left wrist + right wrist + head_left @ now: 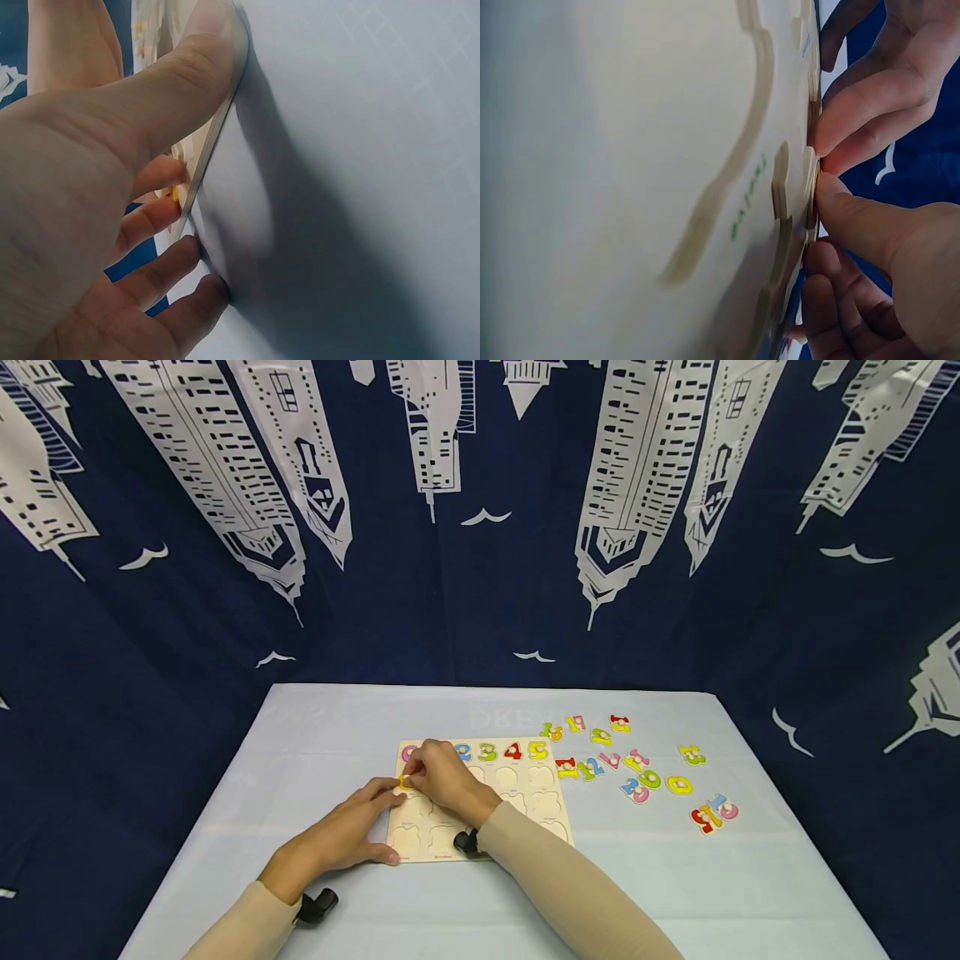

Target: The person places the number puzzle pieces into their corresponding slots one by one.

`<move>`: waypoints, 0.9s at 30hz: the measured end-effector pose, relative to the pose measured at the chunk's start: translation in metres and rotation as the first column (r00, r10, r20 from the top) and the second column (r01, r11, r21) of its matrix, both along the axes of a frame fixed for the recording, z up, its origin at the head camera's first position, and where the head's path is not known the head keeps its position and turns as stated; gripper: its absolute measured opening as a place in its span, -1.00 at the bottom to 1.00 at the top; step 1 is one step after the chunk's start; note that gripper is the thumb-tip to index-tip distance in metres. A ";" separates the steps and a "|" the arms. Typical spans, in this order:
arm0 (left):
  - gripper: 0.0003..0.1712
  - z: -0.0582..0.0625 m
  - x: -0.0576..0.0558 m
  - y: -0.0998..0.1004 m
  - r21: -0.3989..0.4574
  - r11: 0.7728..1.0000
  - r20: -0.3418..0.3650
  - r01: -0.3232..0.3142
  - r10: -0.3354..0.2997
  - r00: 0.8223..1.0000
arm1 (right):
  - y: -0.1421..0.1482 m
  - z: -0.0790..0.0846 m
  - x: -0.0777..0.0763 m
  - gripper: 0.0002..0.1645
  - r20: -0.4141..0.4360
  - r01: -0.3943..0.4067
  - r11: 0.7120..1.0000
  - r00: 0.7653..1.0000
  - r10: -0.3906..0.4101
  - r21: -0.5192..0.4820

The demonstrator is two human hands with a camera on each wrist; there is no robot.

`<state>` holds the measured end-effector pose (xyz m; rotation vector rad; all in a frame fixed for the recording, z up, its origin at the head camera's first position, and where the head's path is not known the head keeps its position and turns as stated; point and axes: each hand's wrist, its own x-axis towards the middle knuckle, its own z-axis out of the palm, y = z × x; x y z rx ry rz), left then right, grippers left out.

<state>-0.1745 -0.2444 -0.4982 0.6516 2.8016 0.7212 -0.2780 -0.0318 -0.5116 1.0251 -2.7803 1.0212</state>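
Observation:
A pale wooden number puzzle board (529,790) lies on the table with shaped recesses. In its top row sit a partly hidden pink piece, a blue 2 (462,752), a green 3 (487,752), a red 4 (513,751) and a yellow 5 (537,750). My right hand (450,781) pinches a small yellow piece (403,783) at the board's left side, below the top row; the fingers mostly hide it. My left hand (337,832) rests along the left edge, thumb (206,56) on the near corner, fingertips around the yellow piece and on the table.
Several loose coloured number pieces lie right of the board, among them a yellow 0 (679,785), a green piece (692,754) and a red-and-yellow piece (706,819). The white-covered table (637,885) ends at a dark blue curtain (450,602) with white buildings.

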 end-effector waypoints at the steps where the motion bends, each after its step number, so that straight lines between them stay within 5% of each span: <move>1: 0.09 0.000 0.000 0.000 -0.001 1.000 -0.009 0.008 -0.008 1.000 | 0.000 0.000 0.000 -0.94 0.000 -0.006 1.000 1.000 0.006 -0.002; 18: 0.09 0.000 0.000 0.003 -0.040 0.999 -0.016 0.026 -0.027 1.000 | 0.015 0.007 0.004 -0.76 0.033 -0.025 0.998 0.999 0.023 0.059; 27: 0.09 0.003 0.002 0.003 -0.041 0.999 0.002 -0.005 0.005 1.000 | 0.053 0.019 0.013 -0.75 0.043 0.003 1.000 0.999 -0.002 -0.018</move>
